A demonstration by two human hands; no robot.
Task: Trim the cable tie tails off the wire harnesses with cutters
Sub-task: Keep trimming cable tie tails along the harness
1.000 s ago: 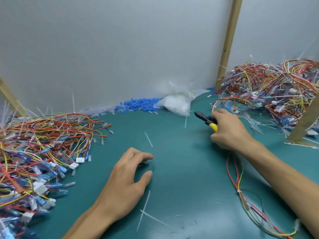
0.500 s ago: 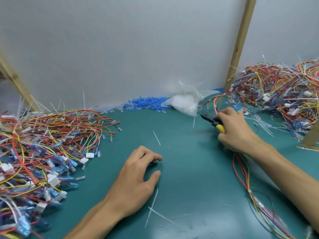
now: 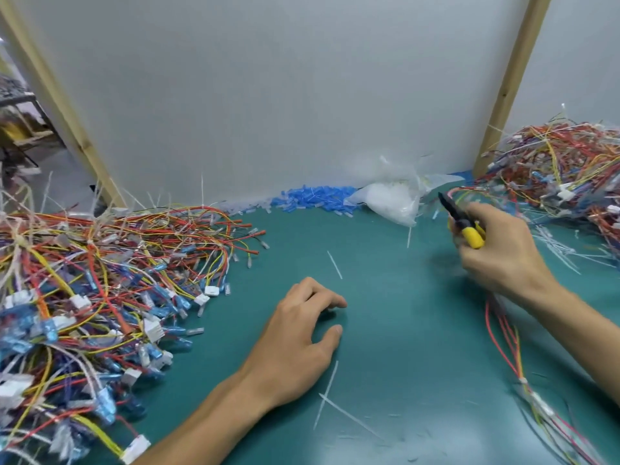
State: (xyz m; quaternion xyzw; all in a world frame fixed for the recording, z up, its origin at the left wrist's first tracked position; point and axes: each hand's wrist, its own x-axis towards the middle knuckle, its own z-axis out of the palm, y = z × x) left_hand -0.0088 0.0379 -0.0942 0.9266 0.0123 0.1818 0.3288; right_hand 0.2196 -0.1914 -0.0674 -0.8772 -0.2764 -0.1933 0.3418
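**Cutters gripped in the right hand, left hand idle on the surface**

Nearest, loose white cable tie tails (image 3: pixel 327 394) lie crossed on the green surface (image 3: pixel 402 330). Just beyond them the left hand (image 3: pixel 295 344) rests palm down, fingers loosely curled and holding nothing. At the near right, a wire harness (image 3: pixel 510 347) of red and yellow wires runs from under the right wrist toward the lower corner. The right hand (image 3: pixel 500 250) is closed around the yellow handles of the cutters (image 3: pixel 464 223), whose black tip points up and left; whether it also holds the harness cannot be told. A big heap of harnesses (image 3: pixel 100 280) fills the left side, and a second heap (image 3: pixel 563 169) lies at the far right. Against the white panel (image 3: pixel 268 95) lie blue sleeves (image 3: pixel 312 198) and a clear plastic bag (image 3: pixel 389 199).
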